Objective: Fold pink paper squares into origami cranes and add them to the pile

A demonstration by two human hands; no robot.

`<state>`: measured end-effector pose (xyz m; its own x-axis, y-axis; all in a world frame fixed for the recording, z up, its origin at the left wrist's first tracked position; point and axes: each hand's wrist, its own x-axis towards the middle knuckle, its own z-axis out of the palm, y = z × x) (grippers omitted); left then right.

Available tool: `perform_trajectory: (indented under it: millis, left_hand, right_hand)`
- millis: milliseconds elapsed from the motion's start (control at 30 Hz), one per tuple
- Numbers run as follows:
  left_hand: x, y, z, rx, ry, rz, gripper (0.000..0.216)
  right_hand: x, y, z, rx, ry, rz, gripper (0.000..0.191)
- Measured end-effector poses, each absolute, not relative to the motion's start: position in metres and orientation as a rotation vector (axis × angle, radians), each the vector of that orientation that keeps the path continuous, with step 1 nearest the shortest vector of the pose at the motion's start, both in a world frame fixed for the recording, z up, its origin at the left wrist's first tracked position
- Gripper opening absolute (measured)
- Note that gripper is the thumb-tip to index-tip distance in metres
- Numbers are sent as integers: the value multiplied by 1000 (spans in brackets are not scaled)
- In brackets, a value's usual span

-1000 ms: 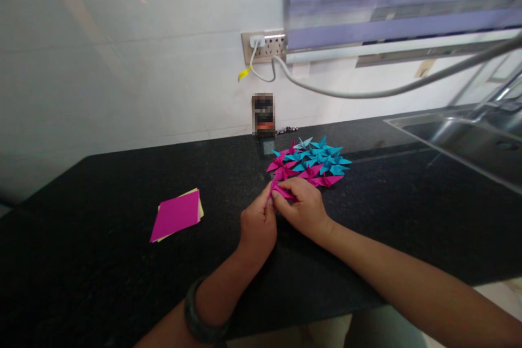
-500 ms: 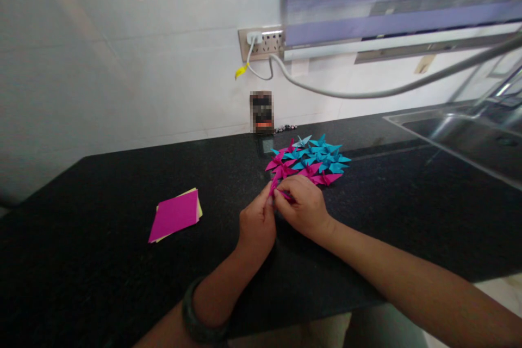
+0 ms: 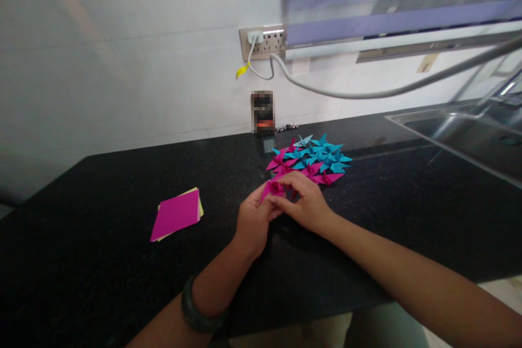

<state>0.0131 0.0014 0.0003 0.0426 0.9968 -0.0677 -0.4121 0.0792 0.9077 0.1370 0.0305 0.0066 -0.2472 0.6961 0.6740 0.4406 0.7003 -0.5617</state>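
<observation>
Both hands meet over the black countertop (image 3: 101, 277) and pinch one folded magenta paper piece (image 3: 272, 188). My left hand (image 3: 253, 220) grips its near left side with closed fingers; a dark band is on that wrist. My right hand (image 3: 305, 204) holds the piece's right side from above, fingers curled. Just beyond the hands lies a cluster of finished folded paper cranes (image 3: 310, 161), magenta ones nearer and blue ones farther. A stack of flat square sheets (image 3: 176, 213), magenta on top and yellow beneath, lies to the left of my hands.
A small dark object (image 3: 262, 112) stands against the white wall behind the cranes. A wall socket (image 3: 263, 42) with a white plug and a grey cable (image 3: 367, 89) hangs above. A steel sink (image 3: 468, 133) is set into the counter at the right.
The magenta piece has been turned and opened wider between my fingers; my right hand shifted slightly up and right. Everything else lies as before.
</observation>
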Motion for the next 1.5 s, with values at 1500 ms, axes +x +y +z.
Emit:
perform_trajectory:
  millis: [1500]
  left_hand:
    - [4,6,-6,1066,1280,1515,14]
  right_hand:
    - [128,24,-5,-973,-1596,770,14]
